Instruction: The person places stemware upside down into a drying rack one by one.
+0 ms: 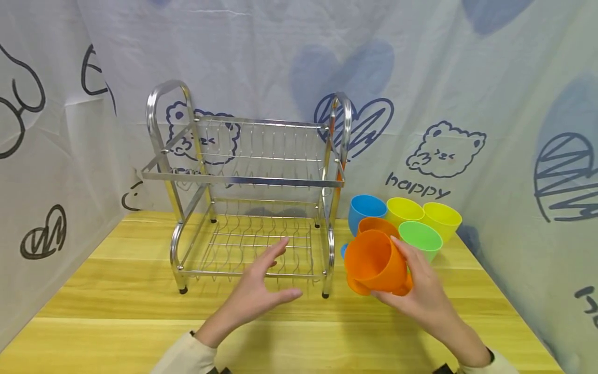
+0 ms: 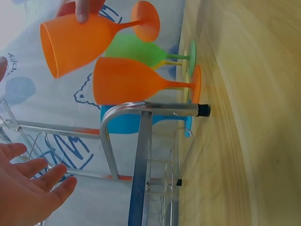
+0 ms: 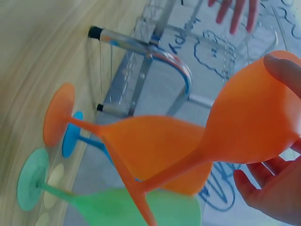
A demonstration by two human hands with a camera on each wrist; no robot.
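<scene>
My right hand (image 1: pixel 427 293) grips an orange plastic goblet (image 1: pixel 374 262) by its bowl, thumb on one side and fingers on the other. The goblet is tilted, its mouth facing me, and its stem and foot hang clear of the table in the left wrist view. Right behind it a second orange goblet (image 2: pixel 124 82) stands upright. Around that one are a green goblet (image 1: pixel 420 238), a blue goblet (image 1: pixel 366 212) and two yellow goblets (image 1: pixel 404 209). My left hand (image 1: pixel 254 291) is held in the air before the rack, fingers spread and nothing in it.
A two-tier chrome dish rack (image 1: pixel 243 180) stands left of the goblets, wire shelves bare, its right front leg near the held goblet. The wooden table (image 1: pixel 112 301) meets printed cloth walls (image 1: pixel 261 57) at the back and sides.
</scene>
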